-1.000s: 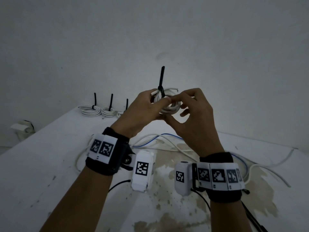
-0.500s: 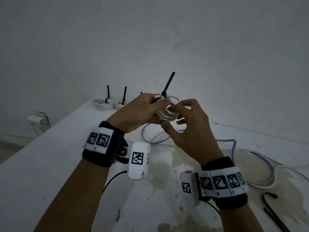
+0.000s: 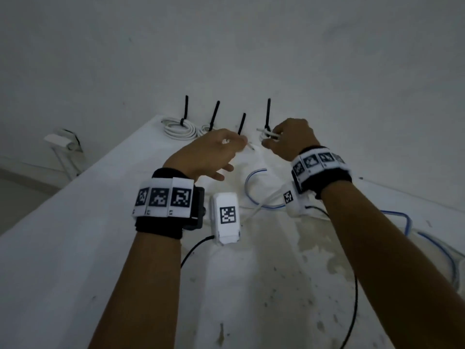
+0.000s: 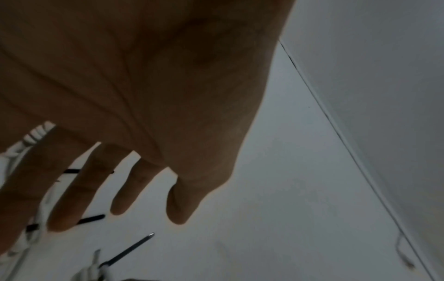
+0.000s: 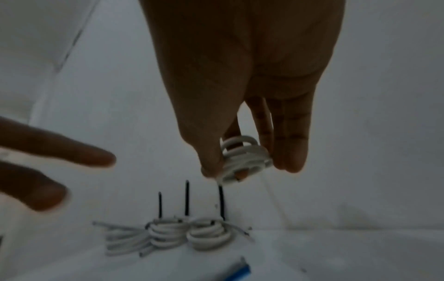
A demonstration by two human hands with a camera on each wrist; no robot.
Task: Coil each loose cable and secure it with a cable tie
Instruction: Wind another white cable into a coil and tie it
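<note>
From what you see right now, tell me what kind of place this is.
Probably a bare makeshift workroom, not a furnished home or office: a stained white table pushed against a plain white wall, tied cable coils lined up at the back, and loose cables waiting.

Both forearms are bare. The left hand [image 3: 208,153] sits ahead of a black wristband [image 3: 161,224] wrapped in white square-coded tags, white camera pod [image 3: 226,217] trailing a black cable [image 3: 193,250]. The right hand [image 3: 293,137] wears a matching band [image 3: 324,172].
</note>
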